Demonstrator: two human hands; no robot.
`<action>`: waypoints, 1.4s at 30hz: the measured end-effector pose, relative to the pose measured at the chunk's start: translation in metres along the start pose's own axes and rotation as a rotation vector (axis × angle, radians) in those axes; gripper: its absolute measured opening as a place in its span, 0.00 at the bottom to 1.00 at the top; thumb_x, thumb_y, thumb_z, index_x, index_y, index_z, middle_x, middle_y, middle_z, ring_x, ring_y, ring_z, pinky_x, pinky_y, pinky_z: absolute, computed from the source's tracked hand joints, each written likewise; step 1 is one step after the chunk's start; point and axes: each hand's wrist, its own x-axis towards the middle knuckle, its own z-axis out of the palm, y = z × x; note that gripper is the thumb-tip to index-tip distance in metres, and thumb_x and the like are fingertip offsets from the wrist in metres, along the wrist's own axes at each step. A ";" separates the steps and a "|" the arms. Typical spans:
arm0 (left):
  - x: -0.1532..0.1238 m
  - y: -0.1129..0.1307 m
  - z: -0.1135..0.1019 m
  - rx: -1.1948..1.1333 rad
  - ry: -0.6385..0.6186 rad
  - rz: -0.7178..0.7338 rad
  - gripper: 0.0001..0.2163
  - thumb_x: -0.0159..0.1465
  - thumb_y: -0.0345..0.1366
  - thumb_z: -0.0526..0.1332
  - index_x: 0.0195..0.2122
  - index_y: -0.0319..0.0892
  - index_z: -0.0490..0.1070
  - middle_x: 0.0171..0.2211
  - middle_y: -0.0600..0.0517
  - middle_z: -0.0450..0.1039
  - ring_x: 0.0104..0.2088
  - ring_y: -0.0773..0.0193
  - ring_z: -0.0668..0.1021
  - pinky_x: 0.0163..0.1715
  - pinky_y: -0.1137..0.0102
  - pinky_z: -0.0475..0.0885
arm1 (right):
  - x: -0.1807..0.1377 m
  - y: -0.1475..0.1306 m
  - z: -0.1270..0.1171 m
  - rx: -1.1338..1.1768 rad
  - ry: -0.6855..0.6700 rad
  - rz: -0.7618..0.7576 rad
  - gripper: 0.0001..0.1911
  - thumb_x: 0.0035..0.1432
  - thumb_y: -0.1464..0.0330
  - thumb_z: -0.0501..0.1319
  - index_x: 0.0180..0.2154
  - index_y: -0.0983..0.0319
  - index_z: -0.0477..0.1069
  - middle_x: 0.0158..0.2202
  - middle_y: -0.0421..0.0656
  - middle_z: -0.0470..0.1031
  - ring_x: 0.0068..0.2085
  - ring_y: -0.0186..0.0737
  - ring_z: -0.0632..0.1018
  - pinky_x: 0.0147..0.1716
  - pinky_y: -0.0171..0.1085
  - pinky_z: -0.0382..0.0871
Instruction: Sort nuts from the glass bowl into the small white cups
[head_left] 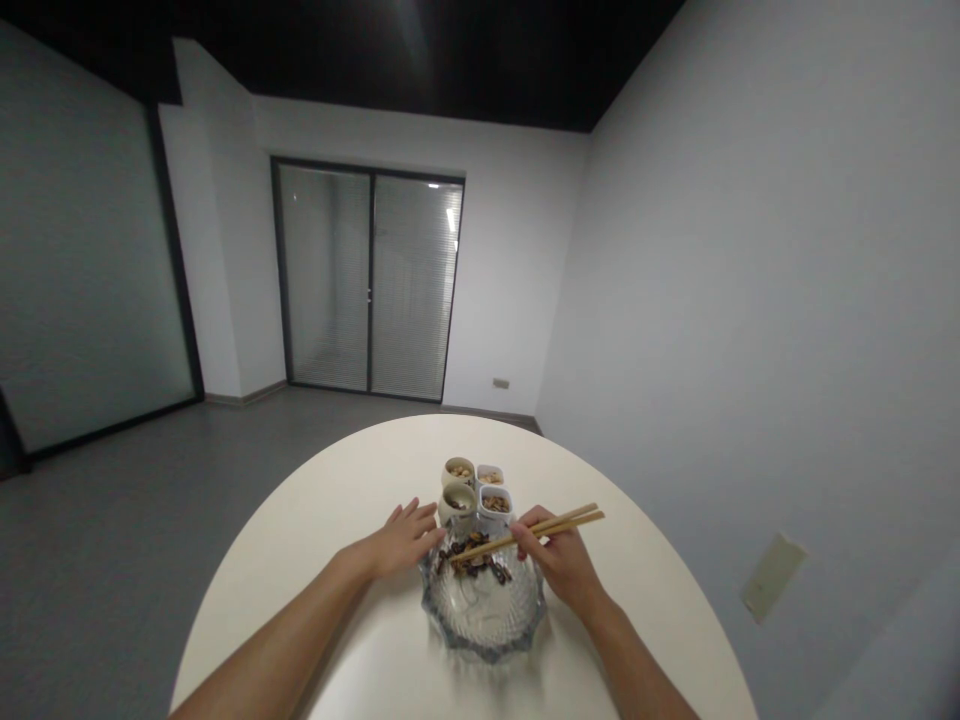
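A pair of wooden chopsticks [566,520] is gripped in my right hand [553,558], over the right side of a clear glass bowl [491,625]. Their tips reach into a heap of dark and light mixed pieces [476,555] at the bowl's far side; what the pieces are is too small to tell. My left hand [409,540] lies with fingers stretched out at the bowl's left rim, its fingertips by the glass. Just beyond the bowl stands a cream round cup [448,512] with a few dark bits inside, beside a white square cup [495,502] of brownish pieces.
Behind these stand another cream cup [457,468] with pale nut-like pieces and a second white cup [491,476]. All rest on a round white table [345,460]. A white wall [750,300] rises on the right, and a glass door [367,280] is at the back.
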 end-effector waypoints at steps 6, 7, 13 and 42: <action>0.000 -0.005 0.003 -0.008 0.010 -0.015 0.27 0.74 0.56 0.39 0.65 0.49 0.61 0.70 0.48 0.46 0.69 0.43 0.45 0.64 0.45 0.41 | 0.003 0.007 -0.011 -0.026 0.133 0.004 0.19 0.61 0.53 0.60 0.25 0.59 0.70 0.19 0.39 0.74 0.25 0.40 0.75 0.31 0.37 0.68; 0.000 -0.005 0.004 0.000 0.006 -0.018 0.27 0.74 0.55 0.39 0.65 0.49 0.61 0.70 0.48 0.46 0.69 0.43 0.45 0.64 0.45 0.41 | 0.003 0.010 -0.013 -0.043 0.138 0.006 0.20 0.61 0.53 0.60 0.24 0.59 0.70 0.18 0.39 0.74 0.24 0.40 0.74 0.30 0.37 0.68; 0.000 -0.009 0.007 0.012 0.017 -0.013 0.28 0.74 0.56 0.37 0.64 0.49 0.63 0.70 0.47 0.47 0.69 0.43 0.46 0.64 0.45 0.41 | 0.004 0.020 -0.022 -0.087 0.150 0.028 0.20 0.61 0.53 0.60 0.25 0.59 0.71 0.18 0.39 0.74 0.23 0.39 0.74 0.27 0.36 0.67; 0.003 -0.017 0.012 -0.013 0.017 -0.006 0.28 0.73 0.57 0.38 0.65 0.50 0.62 0.70 0.48 0.46 0.69 0.42 0.45 0.63 0.44 0.42 | 0.005 0.027 -0.028 -0.145 0.262 -0.017 0.22 0.62 0.51 0.59 0.23 0.59 0.71 0.19 0.40 0.74 0.24 0.41 0.74 0.28 0.37 0.67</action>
